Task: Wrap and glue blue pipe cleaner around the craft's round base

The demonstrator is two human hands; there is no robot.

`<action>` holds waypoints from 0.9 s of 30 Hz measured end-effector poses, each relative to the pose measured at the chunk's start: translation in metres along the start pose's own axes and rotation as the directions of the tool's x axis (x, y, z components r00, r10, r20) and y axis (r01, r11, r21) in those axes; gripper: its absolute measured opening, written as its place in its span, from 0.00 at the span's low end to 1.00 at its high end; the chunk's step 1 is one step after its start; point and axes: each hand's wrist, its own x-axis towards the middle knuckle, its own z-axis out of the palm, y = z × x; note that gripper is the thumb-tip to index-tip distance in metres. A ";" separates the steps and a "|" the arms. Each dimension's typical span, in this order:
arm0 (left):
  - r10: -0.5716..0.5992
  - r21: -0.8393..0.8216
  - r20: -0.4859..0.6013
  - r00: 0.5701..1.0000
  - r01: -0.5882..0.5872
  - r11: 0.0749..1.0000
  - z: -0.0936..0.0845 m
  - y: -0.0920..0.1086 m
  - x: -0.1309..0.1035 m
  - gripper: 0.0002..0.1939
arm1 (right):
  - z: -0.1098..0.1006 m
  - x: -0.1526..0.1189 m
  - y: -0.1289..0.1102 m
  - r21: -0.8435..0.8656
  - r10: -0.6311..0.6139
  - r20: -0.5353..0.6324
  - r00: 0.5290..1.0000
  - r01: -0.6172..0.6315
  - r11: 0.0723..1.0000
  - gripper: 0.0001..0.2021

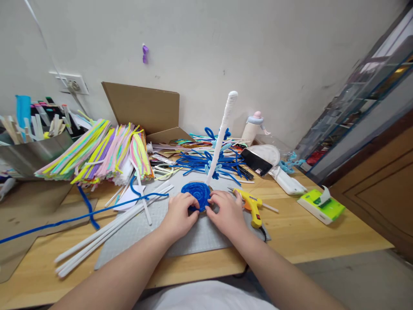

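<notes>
A round blue disc (197, 193), coiled from pipe cleaner, lies over the grey cutting mat (190, 241). From its back edge rises a white-wrapped stick (222, 133), leaning right, with blue pipe-cleaner loops (217, 165) along it. My left hand (181, 213) grips the disc's left rim, fingers curled with the thumb at the front. On the opposite rim my right hand (226, 211) is closed the same way. A long blue pipe cleaner (106, 208) runs leftward from near my left hand. Just right of my right hand lies a yellow glue gun (254, 209).
White sticks (106, 232) lie at the left, below bundled pastel pipe cleaners (100, 153). Behind are loose blue pipe cleaners (190, 161) and a cardboard box (145, 107). A phone (256, 162), a bottle (252, 128) and a green tissue pack (321, 206) are on the right.
</notes>
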 end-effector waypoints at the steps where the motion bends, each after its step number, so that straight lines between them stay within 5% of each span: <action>1: 0.024 0.002 0.009 1.000 -0.024 1.000 -0.001 0.000 0.000 0.06 | 0.000 0.000 0.000 -0.004 -0.003 -0.001 1.000 0.003 1.000 0.01; 7: 0.208 0.111 0.114 0.972 -0.220 0.969 -0.007 0.001 0.000 0.11 | 0.000 0.001 0.000 -0.032 -0.011 0.000 1.000 0.011 0.999 0.01; 14: 0.280 0.246 0.160 0.947 -0.313 0.917 -0.012 0.006 0.000 0.10 | 0.000 0.000 -0.001 -0.033 -0.018 0.006 1.000 0.018 0.999 0.01; 27: 0.256 0.240 0.174 0.951 -0.293 0.925 -0.013 0.006 0.001 0.12 | 0.001 0.000 0.003 0.025 0.001 0.009 1.000 -0.001 1.000 0.07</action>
